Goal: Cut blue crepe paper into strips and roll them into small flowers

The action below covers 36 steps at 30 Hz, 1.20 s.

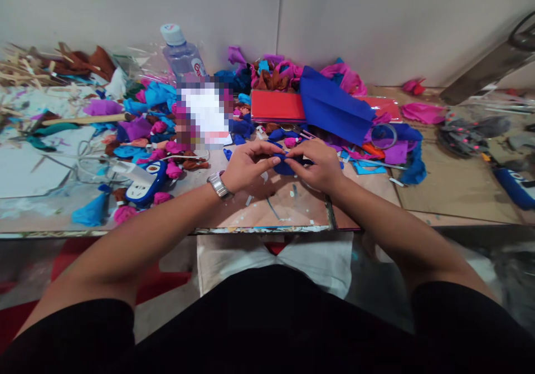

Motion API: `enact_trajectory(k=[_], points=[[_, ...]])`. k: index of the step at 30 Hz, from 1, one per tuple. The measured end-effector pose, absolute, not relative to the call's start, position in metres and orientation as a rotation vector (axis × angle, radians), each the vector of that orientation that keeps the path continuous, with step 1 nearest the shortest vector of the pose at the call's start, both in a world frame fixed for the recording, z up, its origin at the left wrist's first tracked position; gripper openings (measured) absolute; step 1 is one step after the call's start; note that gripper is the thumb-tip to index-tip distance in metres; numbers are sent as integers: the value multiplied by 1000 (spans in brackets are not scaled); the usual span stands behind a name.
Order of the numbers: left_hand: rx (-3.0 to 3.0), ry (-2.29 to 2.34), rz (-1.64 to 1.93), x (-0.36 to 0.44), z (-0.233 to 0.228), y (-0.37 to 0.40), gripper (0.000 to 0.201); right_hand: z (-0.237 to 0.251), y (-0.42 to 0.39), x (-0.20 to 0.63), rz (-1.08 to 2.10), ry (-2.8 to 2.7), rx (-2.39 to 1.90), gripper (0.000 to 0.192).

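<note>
Over the near middle of the table, my left hand (249, 165) and my right hand (316, 165) meet around a small dark blue piece of paper or cloth (284, 166). Thumb and fingers of both hands pinch its upper part, and its rounded lower edge hangs below the fingertips. A larger sheet of the same blue (334, 106) lies just beyond my right hand, partly over a red flat packet (278, 105). Small blue scraps lie close to my fingers. The left wrist wears a metal watch (219, 185).
Crumpled pink, purple, blue and brown pieces cover the back of the table. A clear bottle (184, 53) stands at the back left. A blue power strip (147, 183) with a white plug sits left of my hands. A tape roll (383, 136) and cardboard (451, 179) lie to the right.
</note>
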<state>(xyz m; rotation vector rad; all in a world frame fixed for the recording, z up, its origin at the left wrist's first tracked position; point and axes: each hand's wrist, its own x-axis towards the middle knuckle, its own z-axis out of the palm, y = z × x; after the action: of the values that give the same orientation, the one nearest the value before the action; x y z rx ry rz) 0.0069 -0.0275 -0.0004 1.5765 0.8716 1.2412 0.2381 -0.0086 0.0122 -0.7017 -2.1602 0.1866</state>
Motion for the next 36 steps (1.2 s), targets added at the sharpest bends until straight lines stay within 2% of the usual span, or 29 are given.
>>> enact_trajectory(k=[17, 26, 36], points=[[1458, 797, 1181, 8, 2, -28, 47, 11, -9, 237, 258, -2180, -732, 11], [1696, 783, 1221, 6, -1, -27, 41, 11, -8, 237, 294, -2222, -717, 21], [1893, 827, 1199, 1, -3, -27, 39, 8, -7, 236, 268, -2191, -716, 16]])
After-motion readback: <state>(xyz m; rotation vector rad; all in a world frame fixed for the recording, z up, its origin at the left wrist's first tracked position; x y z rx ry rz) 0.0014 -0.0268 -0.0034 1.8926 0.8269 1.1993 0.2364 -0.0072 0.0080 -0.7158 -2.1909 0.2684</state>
